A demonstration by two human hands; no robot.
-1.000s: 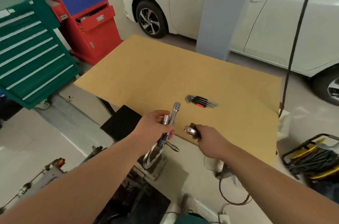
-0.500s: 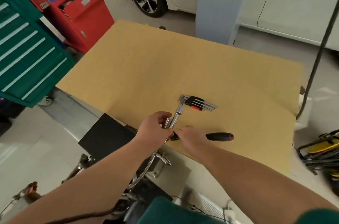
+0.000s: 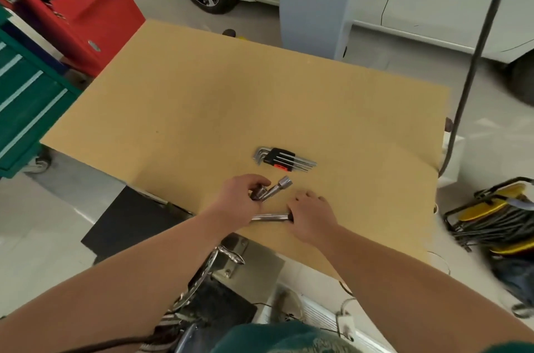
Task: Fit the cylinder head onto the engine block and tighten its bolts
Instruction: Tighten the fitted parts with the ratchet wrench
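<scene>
Chrome socket extension (image 3: 276, 188) gripped by left hand (image 3: 240, 197); right hand (image 3: 310, 212) grips steel ratchet (image 3: 270, 217).

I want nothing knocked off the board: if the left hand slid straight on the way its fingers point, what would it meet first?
Probably the hex key set, lying just beyond the left hand and the socket extension it grips. Depth is unclear from this single view.

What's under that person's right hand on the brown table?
The right hand covers one end of a shiny metal bar lying on the table. The covered end cannot be seen.
</scene>
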